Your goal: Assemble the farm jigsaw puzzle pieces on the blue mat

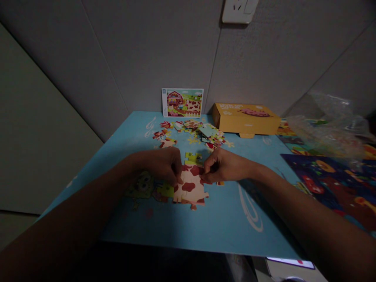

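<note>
A joined patch of cow-patterned puzzle pieces (189,188), cream with brown spots, lies on the blue table (217,227). My left hand (167,164) is closed at the upper left edge of this patch, its fingertips pressed down there. At the upper right edge my right hand (221,165) pinches near a reddish-brown piece (209,181). Fingers hide whatever either hand may grip. A green piece (194,158) stands above the patch between the hands, and yellow-green pieces (166,190) lie at its left, partly under my left wrist.
Behind the hands lies a heap of loose puzzle pieces (210,133). A farm picture card (183,103) leans on the wall, beside a yellow box (248,119). Clear plastic wrap (331,129) and a dark blue colourful sheet (337,184) are at the right.
</note>
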Demonstrator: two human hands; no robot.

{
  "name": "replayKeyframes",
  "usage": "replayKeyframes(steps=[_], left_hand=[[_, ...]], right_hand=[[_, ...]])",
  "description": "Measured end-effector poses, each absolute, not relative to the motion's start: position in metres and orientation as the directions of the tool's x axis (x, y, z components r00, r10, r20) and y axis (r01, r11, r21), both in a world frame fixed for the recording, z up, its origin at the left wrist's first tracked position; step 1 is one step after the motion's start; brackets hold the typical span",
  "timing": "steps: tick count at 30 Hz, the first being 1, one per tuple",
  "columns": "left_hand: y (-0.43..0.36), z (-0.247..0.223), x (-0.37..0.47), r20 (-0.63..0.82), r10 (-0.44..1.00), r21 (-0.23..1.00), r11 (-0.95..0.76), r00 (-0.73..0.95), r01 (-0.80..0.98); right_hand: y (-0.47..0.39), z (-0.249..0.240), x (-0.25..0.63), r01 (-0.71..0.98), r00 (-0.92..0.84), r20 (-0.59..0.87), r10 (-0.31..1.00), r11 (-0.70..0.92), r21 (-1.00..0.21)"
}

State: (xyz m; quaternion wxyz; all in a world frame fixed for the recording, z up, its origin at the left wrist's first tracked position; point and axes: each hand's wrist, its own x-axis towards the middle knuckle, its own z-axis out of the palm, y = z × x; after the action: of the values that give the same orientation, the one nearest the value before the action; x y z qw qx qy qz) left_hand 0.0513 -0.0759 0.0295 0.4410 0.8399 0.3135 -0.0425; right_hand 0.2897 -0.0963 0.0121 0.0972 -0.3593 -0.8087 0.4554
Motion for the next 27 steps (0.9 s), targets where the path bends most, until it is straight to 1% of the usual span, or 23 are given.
replayKeyframes(steps=[3,6,13,20,22,24,27], left_hand=[[-0.075,0.030,0.048,-0.388,0.490,0.712,-0.378,0.781,0.591],[-0.075,0.033,0.047,-0.447,0.455,0.708,-0.345,0.770,0.616],[-0.079,0.045,0.048,-0.543,0.428,0.625,-0.369,0.722,0.688],[-0.081,0.044,0.048,-0.634,0.337,0.595,-0.363,0.696,0.717],[-0.080,0.043,0.049,-0.654,0.330,0.579,-0.360,0.681,0.731],[-0.081,0.042,0.050,-0.636,0.355,0.580,-0.366,0.685,0.728],[-0.081,0.041,0.050,-0.547,0.407,0.614,-0.399,0.732,0.681]], right_hand=[[-0.096,0.011,0.290,0.494,-0.723,-0.176,0.668,0.322,-0.808],[-0.096,0.012,0.290,0.489,-0.728,-0.176,0.663,0.322,-0.811],[-0.097,0.014,0.290,0.503,-0.726,-0.196,0.659,0.315,-0.805],[-0.097,0.015,0.290,0.488,-0.738,-0.186,0.649,0.322,-0.811],[-0.096,0.015,0.290,0.486,-0.740,-0.185,0.647,0.323,-0.812],[-0.096,0.014,0.290,0.483,-0.742,-0.191,0.643,0.315,-0.817],[-0.095,0.013,0.291,0.486,-0.743,-0.191,0.641,0.322,-0.813]])
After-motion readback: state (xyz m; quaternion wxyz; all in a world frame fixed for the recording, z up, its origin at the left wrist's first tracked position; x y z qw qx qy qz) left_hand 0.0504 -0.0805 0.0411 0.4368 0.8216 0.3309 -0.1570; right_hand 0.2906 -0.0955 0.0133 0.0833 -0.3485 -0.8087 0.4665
